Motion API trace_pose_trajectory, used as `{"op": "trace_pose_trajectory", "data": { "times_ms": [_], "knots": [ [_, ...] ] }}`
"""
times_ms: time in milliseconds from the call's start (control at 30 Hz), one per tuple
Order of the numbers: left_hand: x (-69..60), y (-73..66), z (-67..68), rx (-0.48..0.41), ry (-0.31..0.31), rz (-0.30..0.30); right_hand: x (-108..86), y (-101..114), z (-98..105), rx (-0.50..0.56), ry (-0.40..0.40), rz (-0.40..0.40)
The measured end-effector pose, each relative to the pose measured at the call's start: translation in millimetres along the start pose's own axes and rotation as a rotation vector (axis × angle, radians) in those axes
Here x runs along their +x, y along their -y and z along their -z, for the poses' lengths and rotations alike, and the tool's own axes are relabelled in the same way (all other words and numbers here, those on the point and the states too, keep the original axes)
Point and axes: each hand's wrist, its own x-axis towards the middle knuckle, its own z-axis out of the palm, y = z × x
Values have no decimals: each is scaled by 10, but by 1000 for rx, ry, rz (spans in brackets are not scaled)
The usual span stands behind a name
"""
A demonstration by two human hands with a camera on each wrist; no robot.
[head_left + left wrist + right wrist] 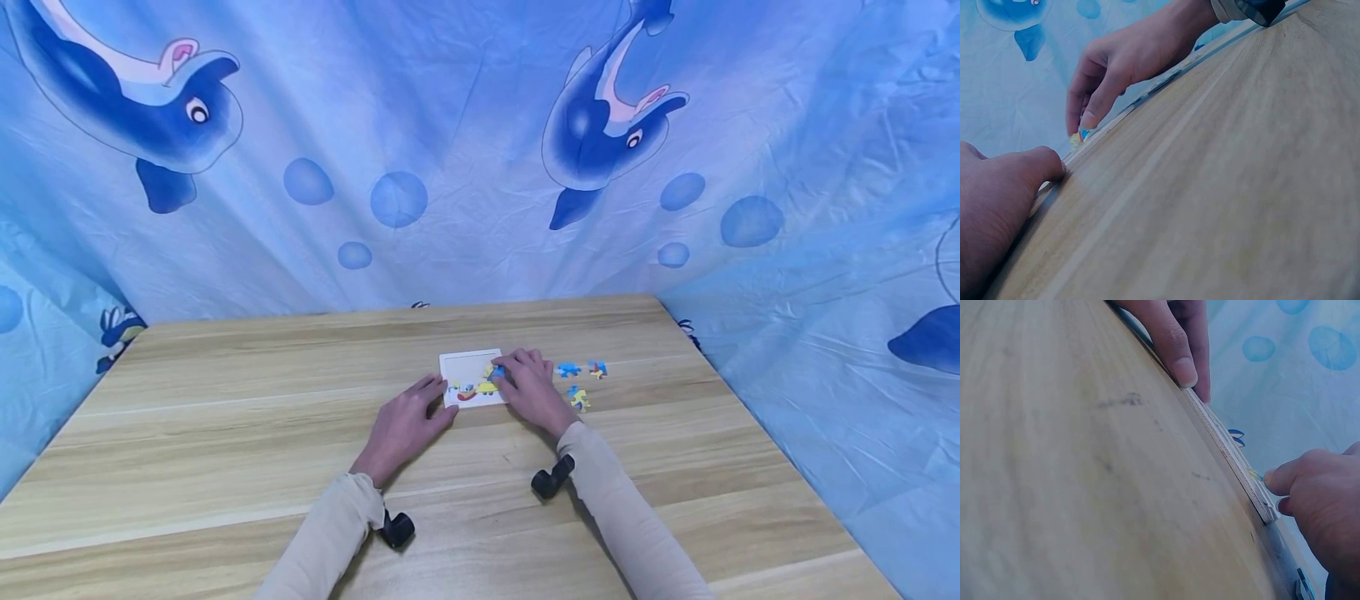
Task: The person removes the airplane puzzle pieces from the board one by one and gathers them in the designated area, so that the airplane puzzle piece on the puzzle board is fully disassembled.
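Note:
A white-framed jigsaw board (472, 355) lies on the table, its lower part filled with a colourful picture and its upper left bare. At its lower left corner my left hand (405, 421) holds the frame, thumb on the near edge and fingers at the left side. Over the board's right side, my right hand (534, 390) pinches a blue and yellow puzzle piece (498, 372). In the left wrist view that puzzle piece (1076, 139) shows below the thumb and finger, at the board's surface; whether it is seated cannot be told.
Right of the board lie loose puzzle pieces: a blue one (568, 369), a blue and red one (597, 369) and a yellow and blue one (578, 397). The wooden table (225, 433) ends at a blue dolphin-print curtain (465, 250) behind.

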Motion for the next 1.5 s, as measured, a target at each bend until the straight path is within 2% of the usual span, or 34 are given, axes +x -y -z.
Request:
{"op": "trace_pose_trajectory", "data": {
  "times_ms": [333, 767, 1267, 1500],
  "knots": [
    [2, -3, -8, 1, 15, 10, -9, -12, 19, -71, 8, 10],
    [1, -15, 3, 9, 10, 10, -114, -92, 107, -64, -39, 23],
    [-5, -13, 1, -1, 9, 20, -276, -253, 261, -39, -51, -13],
    [0, -6, 6, 6, 16, 26, -347, -342, 321, -67, -92, 1]
  ]
}}
